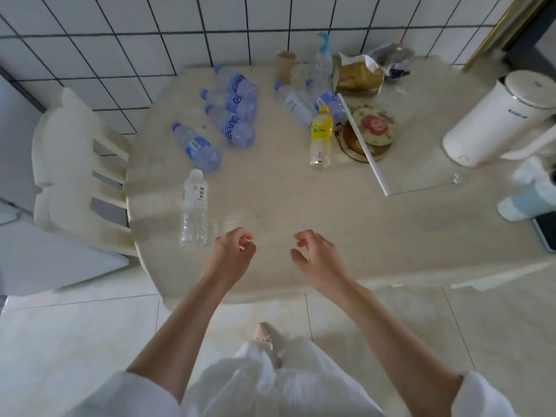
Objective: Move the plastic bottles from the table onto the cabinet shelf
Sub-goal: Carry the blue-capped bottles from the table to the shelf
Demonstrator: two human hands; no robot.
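Clear, ribbed plastic bottles lie on their sides across the pale speckled table (270,188). The white-capped bottle (195,206) lies just left of the left hand (233,251); four blue-capped, blue-labelled bottles (231,111) lie further beyond it. A yellow-labelled bottle (321,138) lies well beyond the right hand (313,255). Both hands hover loosely curled, holding nothing.

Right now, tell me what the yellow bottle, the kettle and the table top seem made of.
Yellow bottle: likely thin clear plastic, since pale liquid shows through, with a glossy yellow label. Kettle: apparently smooth white plastic with a soft sheen. Table top: beige and speckled, possibly stone or laminate.
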